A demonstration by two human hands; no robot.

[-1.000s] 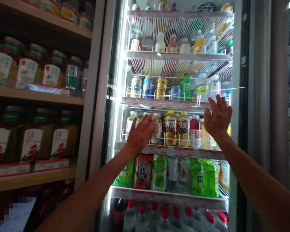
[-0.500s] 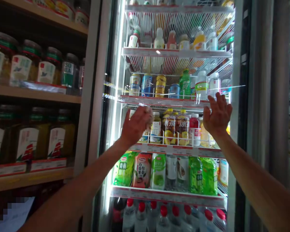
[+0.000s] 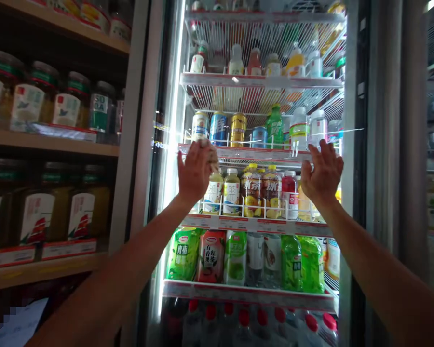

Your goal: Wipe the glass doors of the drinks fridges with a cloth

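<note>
My left hand [image 3: 194, 171] is raised in front of the lit drinks fridge. Under its fingers is a pale crumpled cloth [image 3: 212, 156], held against the glass door [image 3: 238, 156]; the hand hides much of it. To the right, my right hand [image 3: 322, 171] has its fingers spread, with nothing visible in it. It is up at the glass; whether the palm touches cannot be made out. Behind the glass, tea bottles [image 3: 231, 193] stand just right of my left hand, and a white-capped bottle [image 3: 317, 126] shows above my right fingertips.
Wooden shelves with jars [image 3: 31, 99] and large bottles [image 3: 36, 212] flank the fridge on the left. A metal door frame [image 3: 386, 144] rises on the right. Inside, lower shelves hold green cartons [image 3: 183, 253] and red-capped bottles [image 3: 244, 318].
My left hand has moved up and slightly left with the cloth, uncovering a tea bottle behind it. My right hand stays at nearly the same spot on the door.
</note>
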